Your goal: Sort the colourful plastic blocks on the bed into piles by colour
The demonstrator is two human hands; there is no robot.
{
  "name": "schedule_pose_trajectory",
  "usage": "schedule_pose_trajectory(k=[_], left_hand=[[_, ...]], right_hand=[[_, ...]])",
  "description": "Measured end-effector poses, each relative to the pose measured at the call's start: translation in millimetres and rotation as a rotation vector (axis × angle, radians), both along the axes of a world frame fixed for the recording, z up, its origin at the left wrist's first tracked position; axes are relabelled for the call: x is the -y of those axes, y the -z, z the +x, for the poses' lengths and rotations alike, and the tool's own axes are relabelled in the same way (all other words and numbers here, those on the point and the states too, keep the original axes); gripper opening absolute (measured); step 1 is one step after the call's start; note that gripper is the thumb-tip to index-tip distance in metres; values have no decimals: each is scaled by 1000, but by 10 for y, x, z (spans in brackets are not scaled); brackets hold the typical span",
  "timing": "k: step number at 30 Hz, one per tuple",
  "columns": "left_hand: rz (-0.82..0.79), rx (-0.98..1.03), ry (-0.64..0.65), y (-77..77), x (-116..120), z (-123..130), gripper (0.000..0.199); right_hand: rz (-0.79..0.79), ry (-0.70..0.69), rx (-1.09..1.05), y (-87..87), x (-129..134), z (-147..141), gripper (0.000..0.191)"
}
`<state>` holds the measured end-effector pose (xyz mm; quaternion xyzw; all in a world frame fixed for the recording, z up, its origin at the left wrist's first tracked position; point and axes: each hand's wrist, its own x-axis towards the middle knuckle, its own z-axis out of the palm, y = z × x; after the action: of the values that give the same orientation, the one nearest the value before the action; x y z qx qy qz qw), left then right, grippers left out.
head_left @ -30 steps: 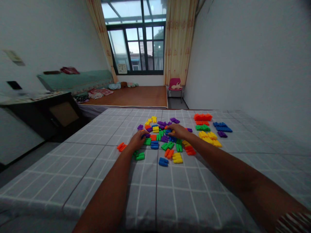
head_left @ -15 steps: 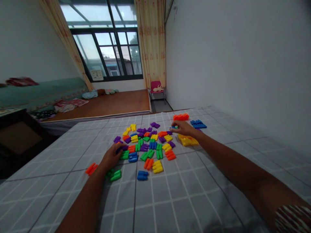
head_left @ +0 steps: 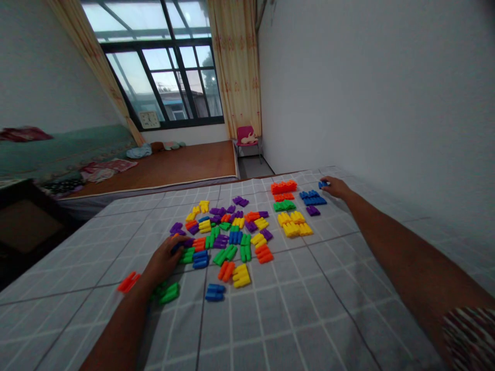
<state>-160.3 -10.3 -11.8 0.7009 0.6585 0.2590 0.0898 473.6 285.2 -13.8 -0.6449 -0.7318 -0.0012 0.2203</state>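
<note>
Pinching a blue block (head_left: 322,184)

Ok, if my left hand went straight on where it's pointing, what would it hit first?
Your left hand would probably meet the purple block right by its fingertips first, though I can't tell whether they touch.

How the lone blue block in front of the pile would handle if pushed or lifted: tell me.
The blue block is probably stiff: its bars look straight and molded. Lying flat on the tablecloth, it should slide rather than roll. Its plastic-like sheen suggests something light and slightly slick.
</note>
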Motion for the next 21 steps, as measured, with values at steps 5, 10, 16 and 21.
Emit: schedule_pose_trajectory(k=[5, 10, 16, 21], left_hand=[[-1, -19, -2, -4, 7, -3, 41], [-13, -11, -1, -7, 20, -5, 40], [-2, -1, 4, 11, 8, -18, 39], [-6, 1, 17, 24, -1, -34, 40]], right_hand=[[-50, 11, 155, 107, -46, 28, 43], [-69, -132, 134, 113, -51, -37, 44], [-62, -123, 2, -37, -42, -38, 45], [-121, -312, -7, -191, 14, -281, 39]])
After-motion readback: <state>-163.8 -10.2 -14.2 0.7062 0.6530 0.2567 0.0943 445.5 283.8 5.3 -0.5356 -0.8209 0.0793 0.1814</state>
